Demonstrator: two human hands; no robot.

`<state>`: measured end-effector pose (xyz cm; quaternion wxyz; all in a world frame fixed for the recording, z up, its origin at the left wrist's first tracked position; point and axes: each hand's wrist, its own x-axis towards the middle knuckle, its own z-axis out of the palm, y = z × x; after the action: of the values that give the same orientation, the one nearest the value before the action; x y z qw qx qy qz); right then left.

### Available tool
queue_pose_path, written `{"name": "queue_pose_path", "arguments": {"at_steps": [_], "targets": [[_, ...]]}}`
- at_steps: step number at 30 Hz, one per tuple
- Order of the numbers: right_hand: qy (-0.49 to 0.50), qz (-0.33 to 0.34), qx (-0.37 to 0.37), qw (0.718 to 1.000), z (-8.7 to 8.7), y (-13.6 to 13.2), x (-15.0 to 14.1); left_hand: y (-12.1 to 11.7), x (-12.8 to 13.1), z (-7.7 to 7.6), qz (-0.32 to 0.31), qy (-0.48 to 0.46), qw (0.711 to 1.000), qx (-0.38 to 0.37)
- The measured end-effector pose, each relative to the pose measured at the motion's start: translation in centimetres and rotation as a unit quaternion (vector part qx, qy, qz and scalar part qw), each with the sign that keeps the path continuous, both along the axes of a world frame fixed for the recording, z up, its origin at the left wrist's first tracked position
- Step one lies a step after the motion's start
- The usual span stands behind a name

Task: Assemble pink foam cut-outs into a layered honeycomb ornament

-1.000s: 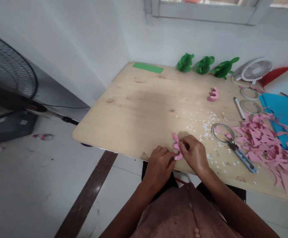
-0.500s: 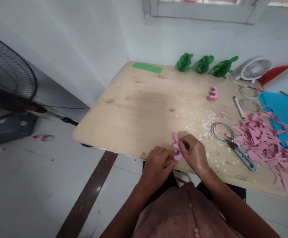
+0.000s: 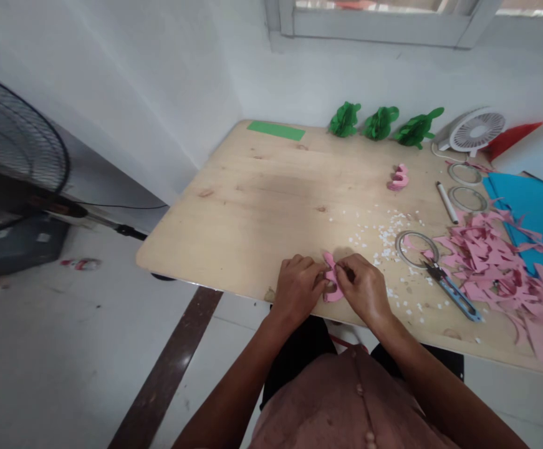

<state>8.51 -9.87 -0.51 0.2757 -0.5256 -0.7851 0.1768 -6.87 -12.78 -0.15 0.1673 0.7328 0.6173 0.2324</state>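
Note:
A small pink paper piece (image 3: 331, 279) lies at the near edge of the wooden table (image 3: 271, 206). My left hand (image 3: 298, 289) and my right hand (image 3: 365, 288) both pinch it from either side, fingers curled on it. Most of the piece is hidden between my fingers. White paper bits (image 3: 388, 237) are scattered just to the right of my right hand.
A tape ring (image 3: 416, 248), blue snips (image 3: 453, 291) and a heap of pink scraps (image 3: 490, 262) lie to the right. Further back are another pink piece (image 3: 399, 178), a pen (image 3: 446, 202), three green paper flowers (image 3: 379, 122), a small fan (image 3: 474, 131) and blue paper (image 3: 533, 212). A floor fan (image 3: 14, 162) stands left.
My left hand has moved up and forward from the table edge to close on the pink piece beside my right hand. The right hand has stayed in place.

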Motion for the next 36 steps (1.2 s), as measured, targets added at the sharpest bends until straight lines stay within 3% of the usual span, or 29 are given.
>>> {"name": "queue_pose_path", "arguments": {"at_steps": [36], "targets": [[-0.018,-0.012,0.001,1.000,-0.30,-0.27,-0.22,-0.21,-0.09,-0.63,0.002,-0.003,1.000,0.019]]}}
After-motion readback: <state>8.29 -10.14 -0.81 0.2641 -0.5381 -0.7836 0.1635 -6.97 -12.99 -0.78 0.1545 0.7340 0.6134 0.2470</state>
